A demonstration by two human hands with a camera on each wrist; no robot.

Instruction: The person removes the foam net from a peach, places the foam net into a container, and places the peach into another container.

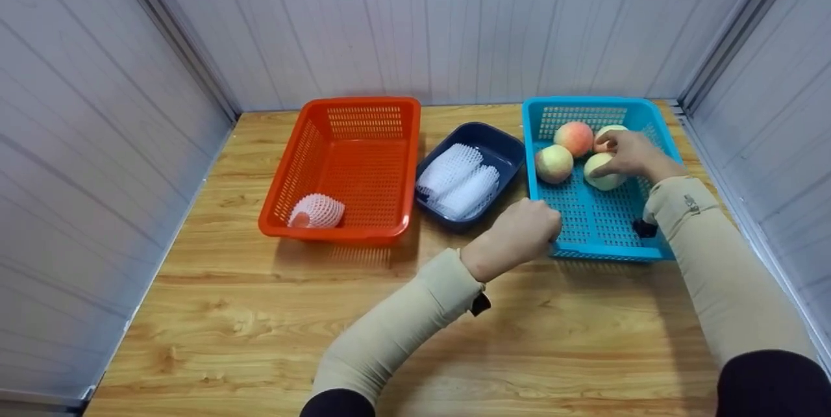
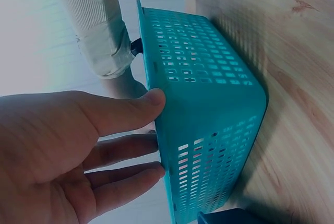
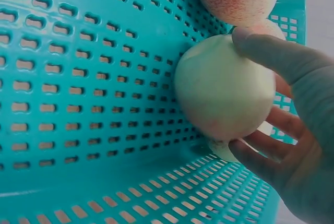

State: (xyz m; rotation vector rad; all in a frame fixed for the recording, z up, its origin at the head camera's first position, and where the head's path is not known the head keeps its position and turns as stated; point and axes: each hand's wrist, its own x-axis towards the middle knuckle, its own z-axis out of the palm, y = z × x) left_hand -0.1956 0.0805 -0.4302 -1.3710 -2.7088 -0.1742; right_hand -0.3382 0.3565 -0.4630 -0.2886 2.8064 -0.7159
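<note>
My right hand (image 1: 630, 156) is inside the blue basket (image 1: 597, 252), with thumb and fingers curved around a pale peach (image 3: 224, 88). In the right wrist view the thumb lies on the peach's upper side and the fingertips reach round its far and lower sides. Other peaches sit close by: a redder peach (image 1: 574, 139), a yellowish peach (image 1: 554, 164) and one partly hidden behind the hand. At the basket's near left corner, my left hand (image 1: 519, 235) holds the rim, its thumb (image 2: 151, 101) against the outer wall and its fingers curled at the edge.
Left of the blue basket stands a navy tray (image 1: 496, 138) holding white foam net sleeves (image 1: 462, 180). Farther left is a red basket (image 1: 350, 232) with a fruit in a foam net (image 1: 318, 210) in its near left corner. Pale panel walls (image 1: 389, 27) enclose the wooden table (image 1: 247, 313).
</note>
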